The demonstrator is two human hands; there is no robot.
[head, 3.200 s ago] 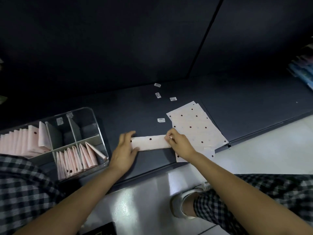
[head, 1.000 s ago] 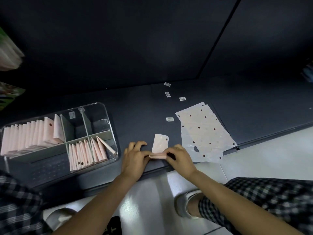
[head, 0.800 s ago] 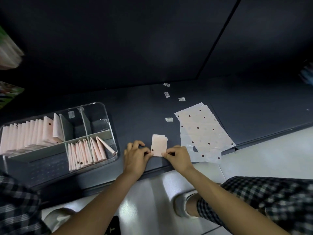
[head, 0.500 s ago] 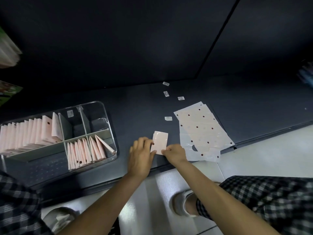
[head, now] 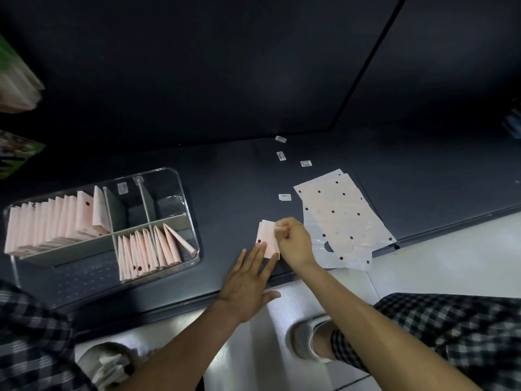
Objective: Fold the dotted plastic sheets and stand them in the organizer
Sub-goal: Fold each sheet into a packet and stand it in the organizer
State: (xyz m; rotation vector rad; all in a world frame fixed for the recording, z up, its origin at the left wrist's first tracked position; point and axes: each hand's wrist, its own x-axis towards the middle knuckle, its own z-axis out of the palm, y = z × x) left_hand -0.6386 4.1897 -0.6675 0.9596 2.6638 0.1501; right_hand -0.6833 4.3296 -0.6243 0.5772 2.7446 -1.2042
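Note:
A small folded pink dotted sheet (head: 266, 237) lies on the dark shelf near its front edge. My left hand (head: 248, 280) lies flat with straight fingers, their tips pressing the sheet's lower left corner. My right hand (head: 293, 241) has curled fingers at the sheet's right edge and seems to pinch it, blurred. A stack of flat dotted sheets (head: 338, 215) lies just right of my hands. The clear organizer (head: 184, 204) stands to the left, with several folded sheets upright in two compartments.
Three small white labels (head: 282, 155) lie farther back on the shelf and one more (head: 284, 196) nearer the sheets. The shelf's front edge (head: 174, 303) runs just below my hands. A shoe (head: 303, 342) and checked trouser legs are on the white floor below.
The long folded strip has become a small rectangle. My left hand has slid back and flattened, fingertips on the sheet. My right hand has moved up along the sheet's right edge.

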